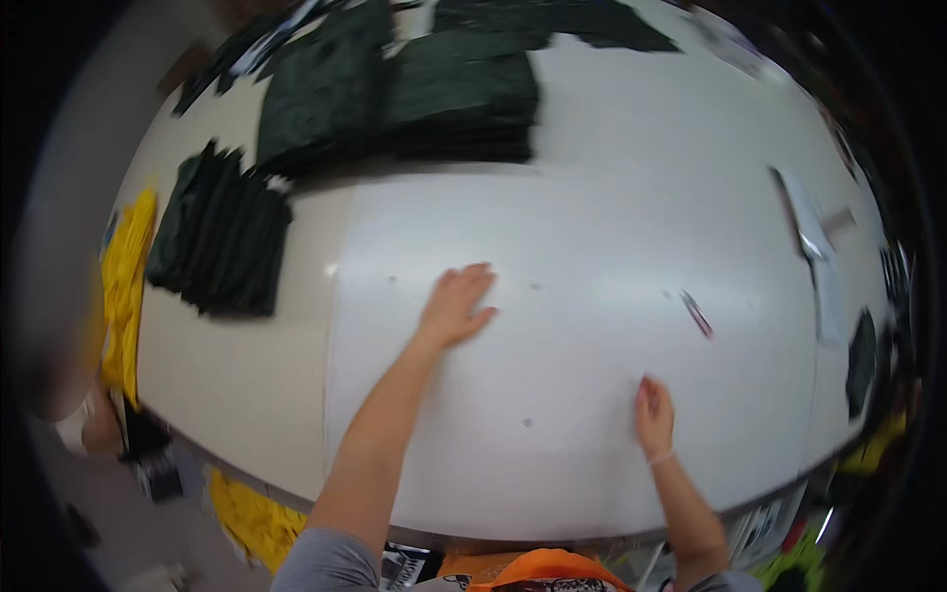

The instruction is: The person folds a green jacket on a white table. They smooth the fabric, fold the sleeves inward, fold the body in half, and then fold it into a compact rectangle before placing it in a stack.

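My left hand (459,306) reaches over the white table (592,227), its fingers stretched out and holding nothing. Lower and to the right is my right hand (654,416), a thin band at its wrist. Its fingers are curled together, and anything small between them is hidden from view. Just beyond that hand lies a slim pair of snips or tweezers (696,314) with reddish handles. Several small round spots (528,422) dot the tabletop around my hands.
Folded dark green cloth stands in stacks (464,99) at the far left, with another dark bundle (222,237) nearer. Yellow cloth (126,296) hangs over the left edge. A pale strip-like object (804,217) and a dark scrap (861,365) lie at the right.
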Available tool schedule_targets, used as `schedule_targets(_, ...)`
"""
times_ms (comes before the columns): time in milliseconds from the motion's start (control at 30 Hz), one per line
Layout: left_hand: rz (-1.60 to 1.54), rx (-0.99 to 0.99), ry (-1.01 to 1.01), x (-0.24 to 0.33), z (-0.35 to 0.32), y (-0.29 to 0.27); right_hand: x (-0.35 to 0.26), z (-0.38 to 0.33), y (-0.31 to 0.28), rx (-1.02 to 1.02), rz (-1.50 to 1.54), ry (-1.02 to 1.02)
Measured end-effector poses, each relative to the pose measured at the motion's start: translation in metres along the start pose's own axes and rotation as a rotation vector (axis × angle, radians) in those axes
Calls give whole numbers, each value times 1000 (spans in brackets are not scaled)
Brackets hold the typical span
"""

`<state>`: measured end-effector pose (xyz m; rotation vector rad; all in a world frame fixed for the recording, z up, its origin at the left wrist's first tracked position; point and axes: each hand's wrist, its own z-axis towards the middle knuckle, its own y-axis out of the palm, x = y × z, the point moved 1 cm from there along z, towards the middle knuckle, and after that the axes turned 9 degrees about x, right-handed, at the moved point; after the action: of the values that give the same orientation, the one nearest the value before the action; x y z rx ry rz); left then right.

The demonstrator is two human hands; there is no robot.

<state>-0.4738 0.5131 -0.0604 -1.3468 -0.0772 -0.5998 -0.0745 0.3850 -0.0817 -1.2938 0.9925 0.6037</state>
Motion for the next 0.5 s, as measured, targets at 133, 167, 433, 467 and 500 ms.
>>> schedule_targets(133, 137, 94, 97, 0, -12, 19, 45, -212, -131, 242, -217, 209)
schedule_targets(167, 251, 76, 91, 5, -15, 17, 56, -254, -154, 290, -207, 276)
schedule_targets(433, 362, 26, -23, 245, -92, 125, 247, -477, -289, 163, -257, 942)
schedule_targets(467, 289, -32, 78, 312, -102, 138, 273, -473, -309, 157, -230, 927)
schedule_targets(500, 188, -70, 183, 379, -112, 153, 300, -465, -326, 150, -211, 912)
